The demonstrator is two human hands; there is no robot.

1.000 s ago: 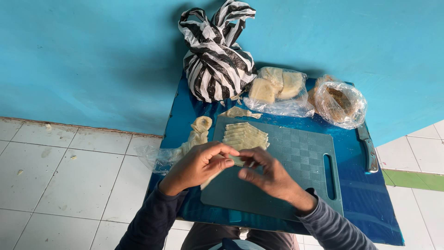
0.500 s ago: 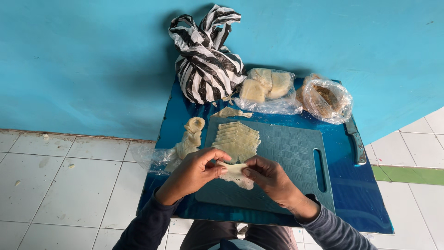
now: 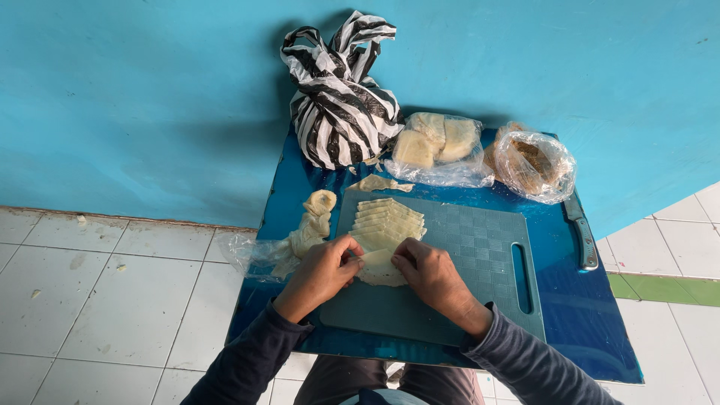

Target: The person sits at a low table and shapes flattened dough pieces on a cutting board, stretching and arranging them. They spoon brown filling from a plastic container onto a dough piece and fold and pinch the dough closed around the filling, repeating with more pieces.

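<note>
My left hand and my right hand both pinch a thin pale yellow slice over a dark green cutting board. Just beyond the hands lies a fanned row of several similar slices. The board rests on a small glossy blue table. My dark sleeves reach in from the bottom edge.
Against the blue wall stand a knotted black-and-white striped bag, a clear bag of pale blocks and a clear bag of brown food. A knife lies at the table's right edge. Crumpled wrapper and scraps sit left of the board. White floor tiles surround.
My hands have shifted slightly on the slice they hold, close to the fanned row. The camera view has tilted a little; the other things stay put.
</note>
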